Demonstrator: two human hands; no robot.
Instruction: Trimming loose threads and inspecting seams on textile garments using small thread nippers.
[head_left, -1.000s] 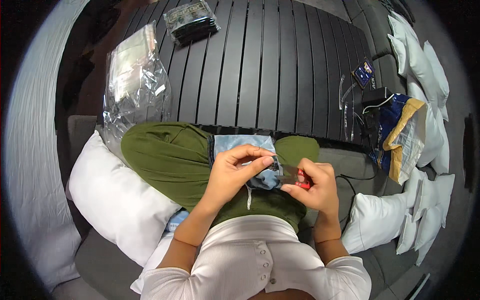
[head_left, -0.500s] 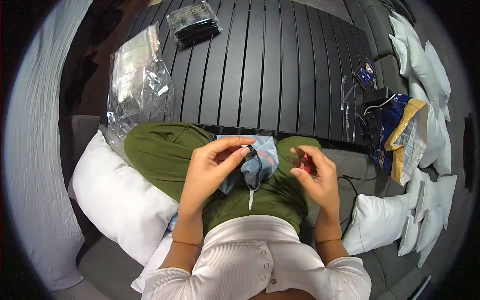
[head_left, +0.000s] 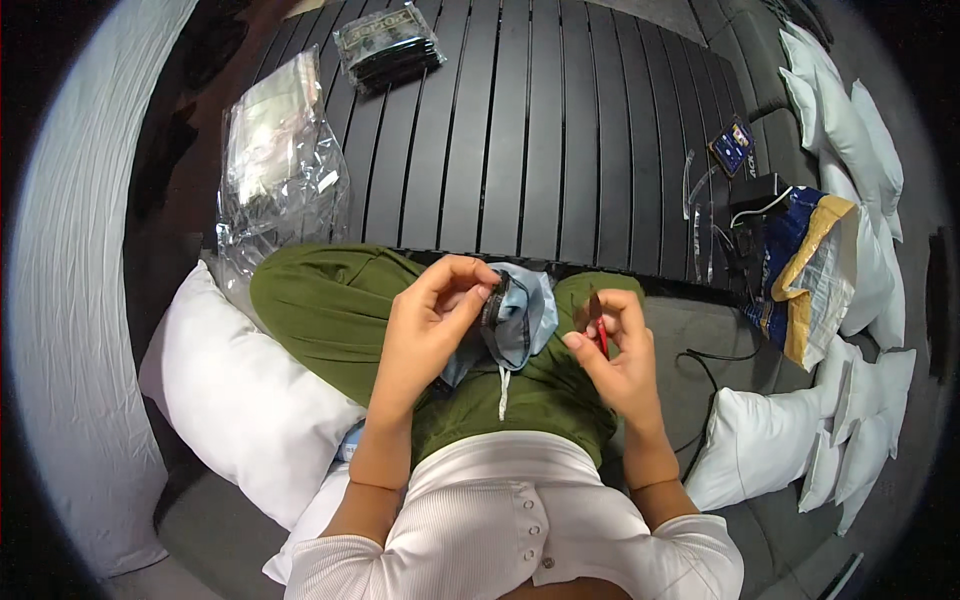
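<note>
Blue cloth (head_left: 537,308): gathered above our lap in front of the green trousers (head_left: 325,310), its dark edging (head_left: 489,314) lifted and its folds hanging down.
Left hand (head_left: 440,312): we pinch the edging between thumb and forefinger.
Right hand (head_left: 618,345): we grasp the red-handled snips (head_left: 602,336), blades pointing up, just beside the cloth but apart from it.
Done: the edge is raised and the tool is in hand; whether any cut is made, we cannot tell.
Left: we judge this piece unfinished, since the cloth is not set aside; how much edging needs work is hidden in the folds.
Desk (head_left: 540,150): it carries a wrapped dark stack (head_left: 388,50) and a clear plastic bag (head_left: 272,180), neither in our hands.
</note>
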